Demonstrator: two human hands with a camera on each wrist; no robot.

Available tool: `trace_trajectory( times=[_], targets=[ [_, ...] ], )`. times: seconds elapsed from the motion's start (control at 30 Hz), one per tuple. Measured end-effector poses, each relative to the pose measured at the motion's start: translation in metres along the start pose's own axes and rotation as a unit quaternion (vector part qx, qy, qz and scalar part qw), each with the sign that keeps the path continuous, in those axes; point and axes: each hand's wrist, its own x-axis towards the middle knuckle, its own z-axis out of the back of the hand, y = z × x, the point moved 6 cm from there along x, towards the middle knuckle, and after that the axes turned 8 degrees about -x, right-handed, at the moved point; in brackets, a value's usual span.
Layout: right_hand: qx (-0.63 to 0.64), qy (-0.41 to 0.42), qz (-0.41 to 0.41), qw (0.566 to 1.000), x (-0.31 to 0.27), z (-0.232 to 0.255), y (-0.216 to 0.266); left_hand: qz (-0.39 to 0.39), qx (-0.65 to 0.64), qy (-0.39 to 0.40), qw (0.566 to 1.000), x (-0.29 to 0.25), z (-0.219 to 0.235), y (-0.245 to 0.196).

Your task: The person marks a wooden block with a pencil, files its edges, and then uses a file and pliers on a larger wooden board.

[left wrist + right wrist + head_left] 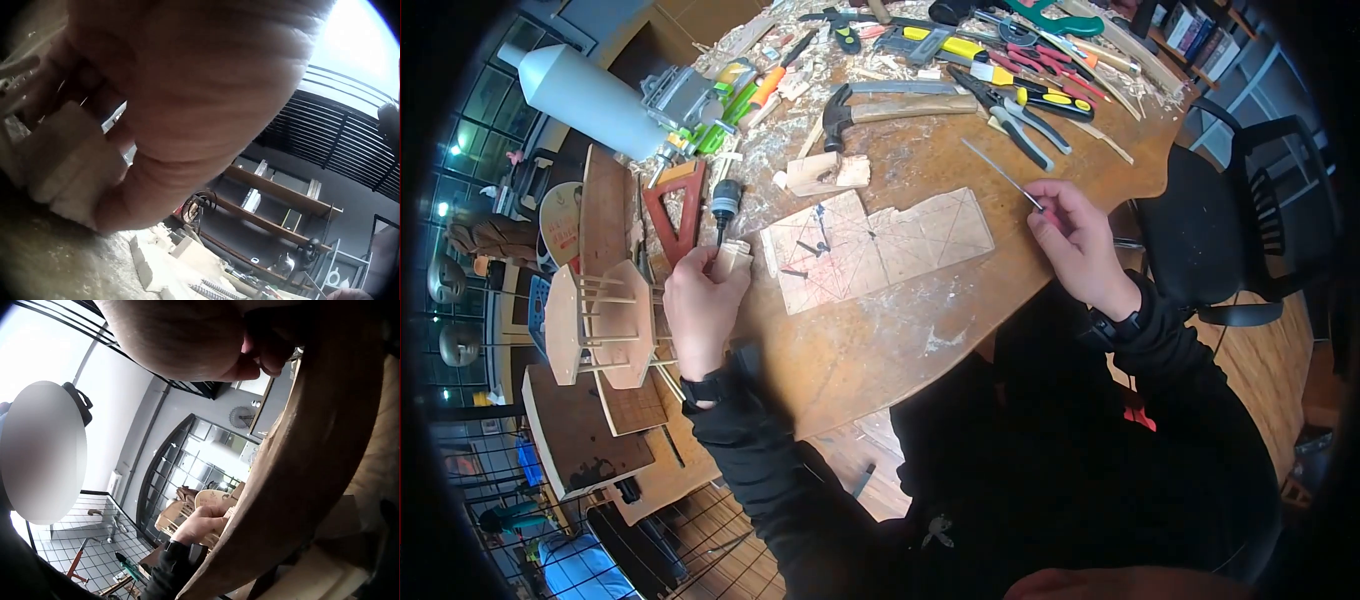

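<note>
My left hand [700,305] grips a small pale wood block [732,262] at the left of the workbench. Up close in the left wrist view, the block [69,156] sits between thumb and fingers, low over the bench surface. At the bench's right edge, my right hand [1075,240] holds a thin metal-shafted tool [1000,173] with a reddish handle, its tip pointing up and left; the exact kind is hard to tell. Between the hands lies a flat wooden board [940,238] marked with red and dark lines. Several dark screws [810,248] lie on its left part.
A black-and-grey driver-like tool [725,197] stands just beyond the left hand. Farther back are a notched wood piece [828,174], a hammer [910,108], pliers [1015,120] and wood shavings. A wooden rack [615,320] stands left; a black chair [1210,215] is at the right.
</note>
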Motion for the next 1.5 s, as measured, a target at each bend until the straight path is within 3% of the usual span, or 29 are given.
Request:
trace_trajectory(
  times=[0.07,0.13,0.17,0.23,0.37,0.47,0.6,0.67,0.83,0.97,1.07,1.43,1.5],
  targets=[
    [-0.011,-0.003,0.006,1.000,0.001,0.000,0.004,-0.013,0.016,-0.032,0.999,-0.001,0.004,-0.001],
    [-0.022,-0.008,0.014,1.000,0.002,0.000,0.007,-0.118,0.012,-0.066,0.991,-0.005,0.007,-0.018],
    [-0.026,-0.007,0.014,1.000,0.002,0.000,0.007,-0.177,-0.013,-0.031,0.984,-0.007,0.004,-0.026],
    [-0.031,-0.008,0.015,0.999,0.002,0.000,0.006,-0.224,-0.144,0.049,0.963,-0.012,-0.010,-0.037],
    [-0.016,-0.004,-0.001,1.000,0.002,0.000,0.004,-0.172,-0.179,0.154,0.956,-0.020,-0.030,-0.063],
    [-0.002,0.002,-0.012,1.000,0.004,0.001,0.003,-0.186,-0.195,0.162,0.949,-0.014,-0.044,-0.053],
    [-0.005,0.023,-0.017,1.000,0.008,0.000,0.004,-0.162,-0.218,0.166,0.948,-0.009,-0.053,-0.046],
    [-0.007,0.037,-0.019,0.999,0.011,0.002,0.007,-0.178,-0.164,0.170,0.955,-0.009,-0.052,-0.051],
    [-0.058,0.112,0.008,0.992,0.024,0.003,0.021,-0.185,-0.163,0.159,0.956,-0.011,-0.050,-0.057],
    [-0.095,0.102,0.045,0.989,0.037,0.000,0.022,-0.212,-0.147,0.152,0.954,-0.011,-0.049,-0.059],
    [-0.138,0.083,0.121,0.980,0.044,-0.010,0.023,-0.207,-0.144,0.139,0.958,-0.012,-0.048,-0.062],
    [-0.185,0.090,0.136,0.969,0.050,0.007,0.026,-0.189,-0.131,0.133,0.964,-0.013,-0.046,-0.054],
    [-0.198,0.052,0.141,0.968,0.063,0.018,0.021,-0.183,-0.129,0.133,0.966,-0.013,-0.046,-0.052]
  ],
)
